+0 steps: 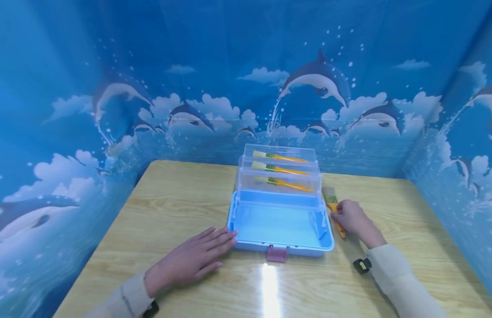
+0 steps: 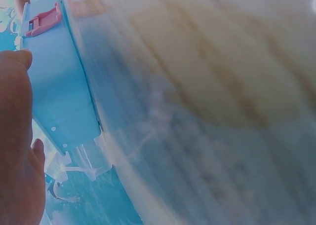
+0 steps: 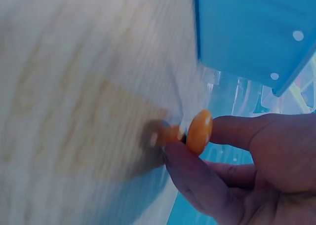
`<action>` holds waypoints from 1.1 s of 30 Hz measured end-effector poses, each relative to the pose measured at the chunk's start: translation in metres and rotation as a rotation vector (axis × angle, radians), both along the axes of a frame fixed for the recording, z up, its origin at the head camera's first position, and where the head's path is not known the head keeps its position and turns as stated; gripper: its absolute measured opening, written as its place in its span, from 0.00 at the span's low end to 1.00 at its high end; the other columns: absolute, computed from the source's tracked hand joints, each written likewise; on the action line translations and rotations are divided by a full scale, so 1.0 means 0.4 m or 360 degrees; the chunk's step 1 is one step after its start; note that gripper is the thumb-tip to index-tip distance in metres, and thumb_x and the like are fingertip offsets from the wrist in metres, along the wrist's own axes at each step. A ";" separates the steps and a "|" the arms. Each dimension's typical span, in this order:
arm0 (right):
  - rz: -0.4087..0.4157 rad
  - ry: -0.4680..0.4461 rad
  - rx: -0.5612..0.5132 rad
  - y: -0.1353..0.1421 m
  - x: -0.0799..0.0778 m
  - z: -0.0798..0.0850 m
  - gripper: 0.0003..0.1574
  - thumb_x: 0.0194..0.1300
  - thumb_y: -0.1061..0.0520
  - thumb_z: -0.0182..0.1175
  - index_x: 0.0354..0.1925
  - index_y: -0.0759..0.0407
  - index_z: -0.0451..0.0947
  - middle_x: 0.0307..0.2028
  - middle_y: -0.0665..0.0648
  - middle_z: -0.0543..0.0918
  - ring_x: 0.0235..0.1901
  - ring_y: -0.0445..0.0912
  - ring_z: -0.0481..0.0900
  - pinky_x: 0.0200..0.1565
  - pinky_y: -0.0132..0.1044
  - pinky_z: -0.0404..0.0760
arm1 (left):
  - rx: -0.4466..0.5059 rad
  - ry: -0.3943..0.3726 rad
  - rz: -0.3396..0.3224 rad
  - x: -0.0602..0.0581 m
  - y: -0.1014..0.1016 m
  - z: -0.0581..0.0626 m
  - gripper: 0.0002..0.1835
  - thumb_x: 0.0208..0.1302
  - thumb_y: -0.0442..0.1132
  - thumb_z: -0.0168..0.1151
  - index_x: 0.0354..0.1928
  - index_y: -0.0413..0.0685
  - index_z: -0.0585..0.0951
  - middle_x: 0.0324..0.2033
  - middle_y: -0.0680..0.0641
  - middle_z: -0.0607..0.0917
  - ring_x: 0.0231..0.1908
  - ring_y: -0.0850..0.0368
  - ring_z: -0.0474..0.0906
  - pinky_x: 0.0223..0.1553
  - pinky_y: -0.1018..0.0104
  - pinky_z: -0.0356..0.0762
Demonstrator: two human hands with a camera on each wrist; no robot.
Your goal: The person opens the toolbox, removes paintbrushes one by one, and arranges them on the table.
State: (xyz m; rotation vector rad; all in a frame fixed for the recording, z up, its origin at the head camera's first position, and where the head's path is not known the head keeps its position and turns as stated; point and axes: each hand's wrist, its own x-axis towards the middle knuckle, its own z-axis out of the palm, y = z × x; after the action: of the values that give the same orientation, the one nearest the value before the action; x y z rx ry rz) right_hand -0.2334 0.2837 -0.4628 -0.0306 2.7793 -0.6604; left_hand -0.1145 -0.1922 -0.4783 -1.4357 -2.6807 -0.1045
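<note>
A blue toolbox (image 1: 279, 225) stands open on the table, its clear tiered trays (image 1: 246, 174) raised at the back. Three paintbrushes with orange handles lie in the tiers, among them a top brush (image 1: 283, 157), a middle brush (image 1: 285, 169) and a lower brush (image 1: 291, 183). Beside the box's right side, my right hand (image 1: 355, 220) pinches the orange handle of another paintbrush (image 1: 331, 201); the handle end (image 3: 199, 132) shows between thumb and fingers in the right wrist view. My left hand (image 1: 194, 256) lies with straight fingers at the box's front left corner, fingertips at its edge.
The wooden table (image 1: 178, 194) extends around the box. A blue dolphin-print curtain (image 1: 214, 57) encloses the back and both sides. A pinkish latch (image 1: 277, 254) hangs at the box's front. Both wrists wear dark straps, one with a small device (image 1: 362, 265).
</note>
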 end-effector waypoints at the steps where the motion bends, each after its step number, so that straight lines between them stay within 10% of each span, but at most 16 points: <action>1: -0.0009 -0.0007 0.0012 -0.002 0.000 0.000 0.27 0.70 0.58 0.60 0.52 0.84 0.72 0.38 0.72 0.82 0.31 0.50 0.81 0.33 0.42 0.87 | 0.0004 0.0007 -0.0002 0.000 0.000 0.000 0.35 0.80 0.53 0.45 0.82 0.56 0.49 0.81 0.55 0.49 0.80 0.55 0.47 0.79 0.55 0.44; 33: -0.0075 0.0037 0.0044 -0.004 0.004 -0.016 0.19 0.70 0.56 0.61 0.40 0.75 0.78 0.24 0.59 0.78 0.22 0.47 0.76 0.23 0.36 0.77 | -0.0007 -0.0072 0.0017 -0.002 -0.001 0.000 0.35 0.81 0.53 0.44 0.82 0.57 0.47 0.81 0.56 0.48 0.80 0.55 0.46 0.81 0.61 0.36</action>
State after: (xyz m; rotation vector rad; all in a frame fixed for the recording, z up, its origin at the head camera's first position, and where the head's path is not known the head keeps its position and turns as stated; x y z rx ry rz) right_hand -0.2316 0.2822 -0.4692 0.0331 2.8189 -0.6365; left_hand -0.1152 -0.1926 -0.4783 -1.4369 -2.7258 -0.1318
